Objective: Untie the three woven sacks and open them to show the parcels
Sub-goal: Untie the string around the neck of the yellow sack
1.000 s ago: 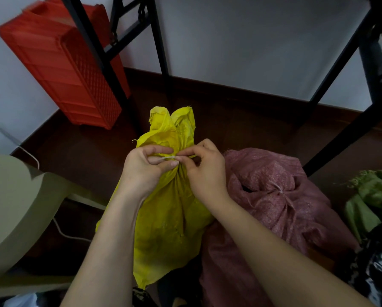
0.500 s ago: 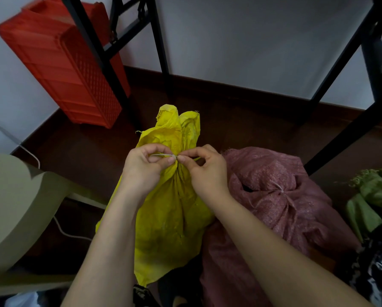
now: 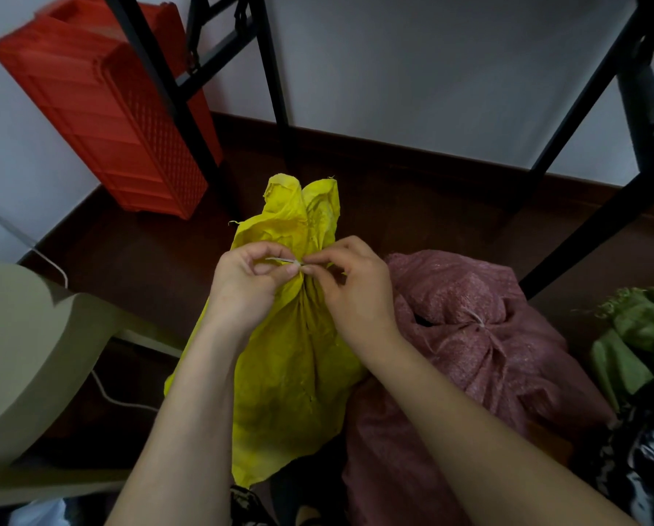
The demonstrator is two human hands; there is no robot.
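- Left hand [image 3: 247, 284]: fingers curled, thumb and forefinger forming a grip that pinches the pale tie [image 3: 285, 261] at the neck of the yellow sack [image 3: 291, 358]. The hand sits against the gathered cloth, probably to steady the neck while the knot is worked.
- Right hand [image 3: 350, 286]: its grip meets the left one at the knot, fingertips [image 3: 310, 268] pressed together on the other side of the tie. Whether it holds a loose end or only the knot cannot be told.
- Yellow sack: directly under both grips, standing upright on the floor. Above the grips its mouth fans out in two crumpled lobes; below them the cloth pleats down from the tie, which shows the sack is not yet open and no parcels are visible.
- Pink sack [image 3: 485, 358]: just beside the right grip, leaning against the yellow one. Its own pale tie [image 3: 479, 323] is knotted and untouched.
- Green sack [image 3: 636, 336]: beyond the pink one, far to the right of the grips, only partly in view.
- Judged stage: first of three sacks, knot being loosened.
- Red crate [image 3: 105, 108]: well beyond the left grip, leaning on the wall behind black frame legs [image 3: 276, 89].
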